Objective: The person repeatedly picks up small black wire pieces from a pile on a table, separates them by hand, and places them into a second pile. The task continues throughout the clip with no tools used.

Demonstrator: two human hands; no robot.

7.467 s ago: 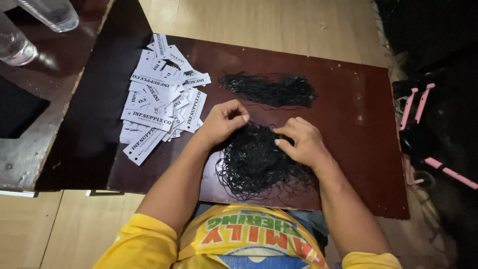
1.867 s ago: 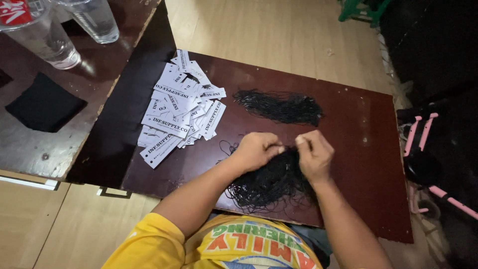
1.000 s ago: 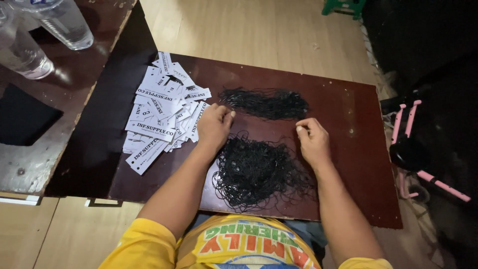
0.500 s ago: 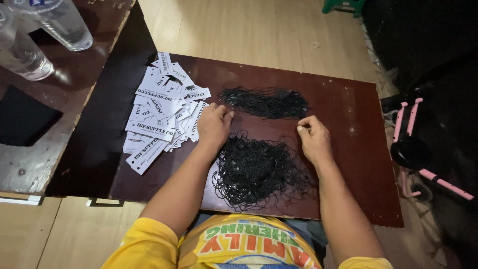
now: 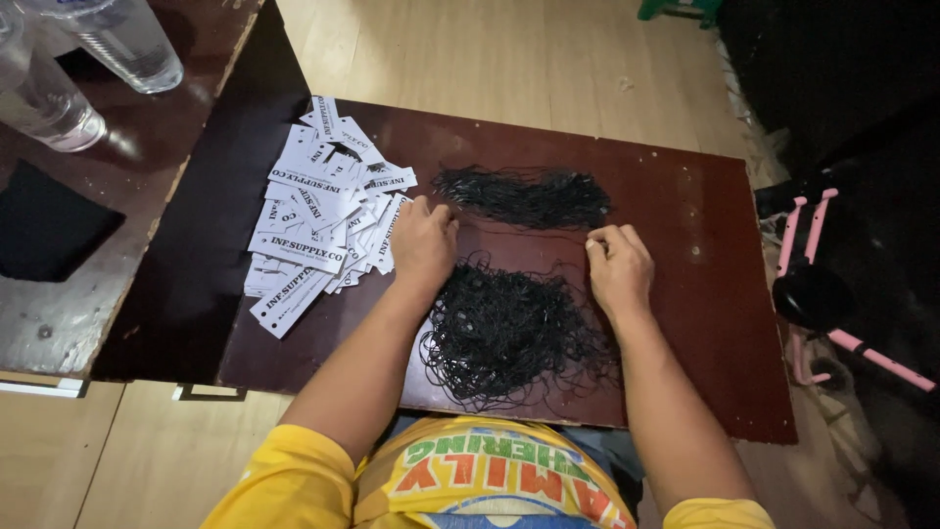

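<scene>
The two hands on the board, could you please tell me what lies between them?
In the head view, between the left hand and the right hand lies bare dark-red board; the tidy string bundle sits just beyond, the tangled string pile nearer.

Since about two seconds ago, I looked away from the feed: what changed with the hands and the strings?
The hands parted: the left hand went to the white paper tags, the right hand to the end of the straight string bundle. The tangled black strings and wooden board stayed put.

Two black string piles [image 5: 522, 194]; one heap of white tags [image 5: 323, 211]; two bottles [image 5: 122, 39]
</scene>
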